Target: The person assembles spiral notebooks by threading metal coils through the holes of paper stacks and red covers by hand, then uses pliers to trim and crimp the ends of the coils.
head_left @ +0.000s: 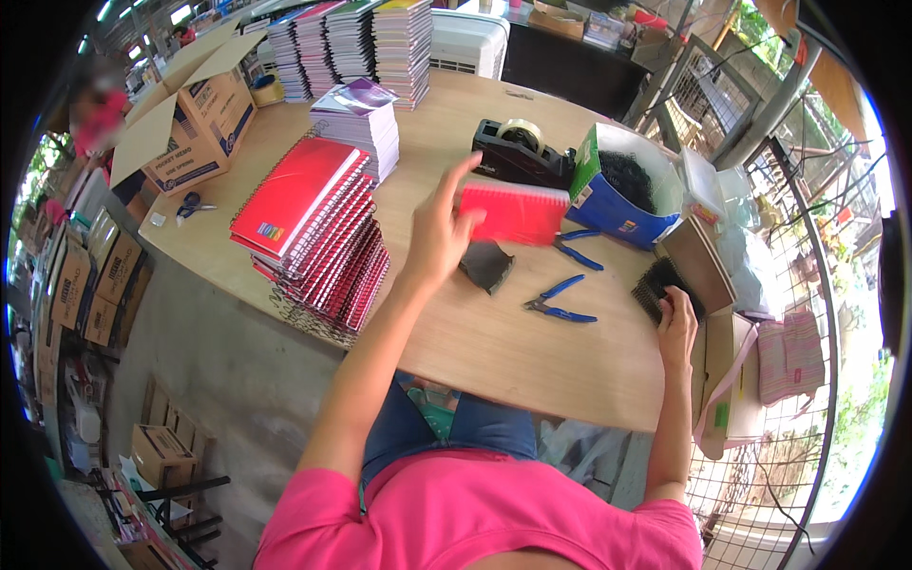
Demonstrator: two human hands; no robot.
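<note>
Above the table's middle, my left hand (439, 233) grips a small red notebook (518, 214) by its left end, with the thumb on the cover and the index finger raised. My right hand (677, 328) reaches to the right side, its fingers curled on a bunch of black spiral binding coils (651, 294) beside a brown cardboard box (698, 261). Two blue-handled pliers, the nearer pair (562, 302) and the farther pair (581, 251), lie between my hands. A dark grey piece (488, 267) of unclear kind rests below the notebook.
A tall stack of red spiral notebooks (304, 204) stands left, with more notebook stacks (404, 47) behind. Further back are a tape dispenser (518, 157) and a blue box (608, 214) of black coils. Scissors (195, 204) and an open carton (204, 123) are far left.
</note>
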